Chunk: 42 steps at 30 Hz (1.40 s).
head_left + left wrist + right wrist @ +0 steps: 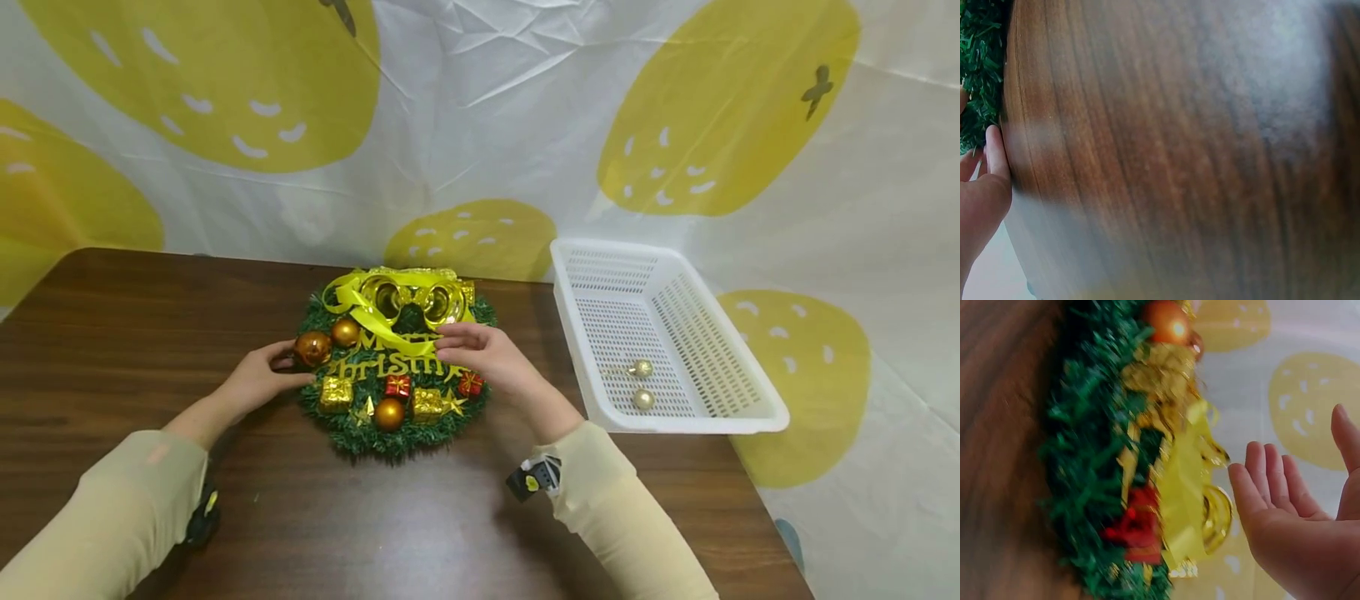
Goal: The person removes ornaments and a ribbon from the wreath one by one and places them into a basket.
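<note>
A green Christmas wreath [390, 446] lies on the table with a gold "Merry Christmas" sign [405, 365], yellow ribbon [375, 325] and two gold bells near its top. Orange balls, small gold and red gift boxes and gold stars decorate it. My left hand [258, 379] is at the wreath's left edge, fingers beside a shiny orange ball [312, 348]; in the left wrist view its fingertips meet the green tinsel [982, 69]. Over the right side hovers my right hand [491, 358], fingers extended near the ribbon's end. The right wrist view shows that hand [1297, 531] with nothing in it.
To the right stands a white plastic basket [675, 421] with two small gold balls [642, 399] inside. A white curtain [480, 108] with yellow fruit prints hangs behind the dark wooden table [420, 533].
</note>
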Tool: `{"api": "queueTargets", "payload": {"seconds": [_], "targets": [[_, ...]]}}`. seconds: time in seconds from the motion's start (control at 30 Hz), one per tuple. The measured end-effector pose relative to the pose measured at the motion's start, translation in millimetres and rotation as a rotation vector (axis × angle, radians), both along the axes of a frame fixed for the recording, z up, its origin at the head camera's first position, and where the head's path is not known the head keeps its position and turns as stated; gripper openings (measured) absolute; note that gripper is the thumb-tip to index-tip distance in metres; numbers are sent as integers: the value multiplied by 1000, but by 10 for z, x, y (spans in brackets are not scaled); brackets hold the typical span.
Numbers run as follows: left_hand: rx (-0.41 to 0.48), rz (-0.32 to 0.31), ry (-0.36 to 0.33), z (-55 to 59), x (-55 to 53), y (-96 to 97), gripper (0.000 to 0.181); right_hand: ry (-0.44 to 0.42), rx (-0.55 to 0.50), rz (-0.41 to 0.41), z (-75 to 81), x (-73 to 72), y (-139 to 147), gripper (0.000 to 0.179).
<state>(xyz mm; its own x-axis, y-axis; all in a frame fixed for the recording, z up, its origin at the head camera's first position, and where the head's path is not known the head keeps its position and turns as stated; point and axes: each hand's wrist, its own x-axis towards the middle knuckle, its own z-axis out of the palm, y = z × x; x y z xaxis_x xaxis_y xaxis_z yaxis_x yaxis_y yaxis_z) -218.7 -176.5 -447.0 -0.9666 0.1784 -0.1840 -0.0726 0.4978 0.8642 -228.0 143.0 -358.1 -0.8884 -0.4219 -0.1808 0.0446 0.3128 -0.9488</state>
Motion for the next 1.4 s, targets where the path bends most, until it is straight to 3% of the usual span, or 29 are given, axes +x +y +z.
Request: {"api": "queueTargets", "payload": {"seconds": [0.2, 0.43, 0.67, 1.0, 1.17, 1.4], "targets": [[0, -2, -3, -12, -7, -8, 81, 23, 2, 65, -124, 51, -154, 47], [-5, 2, -7, -21, -11, -13, 82, 225, 81, 152, -262, 110, -273, 52], [-8, 2, -12, -12, -9, -7, 82, 342, 105, 161, -388, 176, -319, 49], [-6, 6, 1, -34, -10, -11, 79, 687, 301, 264, -491, 208, -346, 49], [-12, 8, 6, -37, -14, -14, 79, 774, 401, 300, -509, 212, -350, 49], [-10, 11, -6, -27, -15, -13, 80, 830, 537, 352, -528, 229, -351, 51]]}}
